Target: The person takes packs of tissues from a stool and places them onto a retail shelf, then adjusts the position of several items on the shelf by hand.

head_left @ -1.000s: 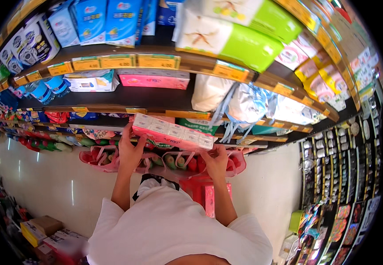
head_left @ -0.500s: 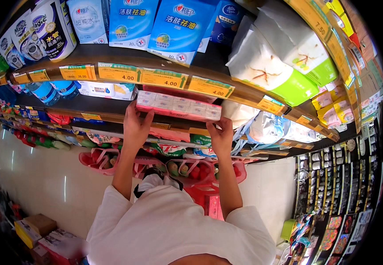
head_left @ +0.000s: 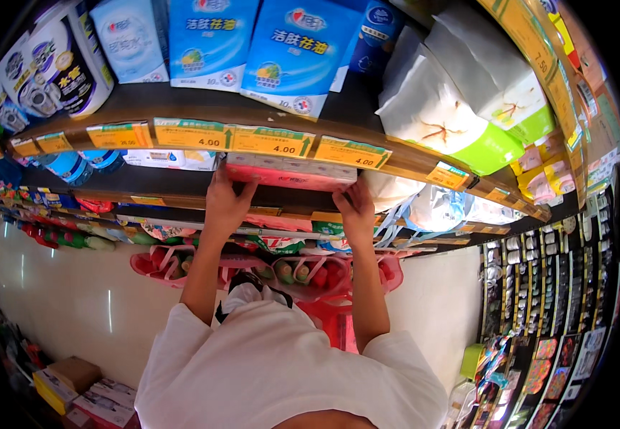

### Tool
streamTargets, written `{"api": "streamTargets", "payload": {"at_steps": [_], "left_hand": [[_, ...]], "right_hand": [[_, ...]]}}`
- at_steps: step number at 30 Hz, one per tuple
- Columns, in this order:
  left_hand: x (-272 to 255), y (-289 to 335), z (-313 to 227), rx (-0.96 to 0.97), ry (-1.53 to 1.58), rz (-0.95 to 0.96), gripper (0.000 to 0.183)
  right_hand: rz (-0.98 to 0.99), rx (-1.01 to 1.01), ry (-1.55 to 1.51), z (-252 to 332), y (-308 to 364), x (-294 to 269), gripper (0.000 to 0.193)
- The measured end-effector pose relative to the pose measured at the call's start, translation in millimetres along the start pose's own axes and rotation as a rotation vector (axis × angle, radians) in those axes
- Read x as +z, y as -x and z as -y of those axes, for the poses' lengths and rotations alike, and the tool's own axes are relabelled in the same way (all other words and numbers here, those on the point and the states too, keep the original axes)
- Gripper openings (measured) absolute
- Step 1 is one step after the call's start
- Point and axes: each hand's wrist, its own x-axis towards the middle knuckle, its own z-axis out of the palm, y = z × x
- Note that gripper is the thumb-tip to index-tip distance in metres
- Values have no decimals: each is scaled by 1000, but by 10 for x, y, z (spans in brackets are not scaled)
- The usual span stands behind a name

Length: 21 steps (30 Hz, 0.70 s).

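Note:
A long pink-and-white tissue pack point(head_left: 292, 174) lies on the lower shelf, partly under the lip of the shelf above. At its left end my left hand point(head_left: 228, 204) is closed on the edge, thumb against the pink front. My right hand point(head_left: 357, 209) grips the opposite end, fingers bent round the corner. Just left of the pack is a white box point(head_left: 170, 160); a pale wrapped package point(head_left: 392, 190) sits beside my right hand. The back of the pack is hidden by the upper shelf.
Orange price tags point(head_left: 273, 141) line the upper shelf edge. Above stand blue tissue packages point(head_left: 292, 53), dark-labelled bottles point(head_left: 74, 64) and white-green packs point(head_left: 460, 114). Pink bags point(head_left: 310, 275) hang below, in front of my body. Cartons point(head_left: 102, 400) lie on the floor at left.
Between my hands the tissue pack has gone farther in under the upper shelf and tipped, so more of its pink front shows. Both hands have kept hold of its ends.

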Motion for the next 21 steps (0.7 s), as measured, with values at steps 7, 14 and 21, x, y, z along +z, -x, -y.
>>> {"api": "streamTargets", "payload": {"at_steps": [7, 14, 21], "left_hand": [[87, 308, -210, 144, -72, -157, 70], [669, 1114, -757, 206, 338, 302, 59], [1555, 1700, -1036, 272, 239, 903, 61]], "right_hand": [[-101, 193, 173, 84, 491, -165, 56], [-155, 399, 185, -8, 1556, -961, 48], [-277, 660, 614, 364, 2645, -1741, 60]]}}
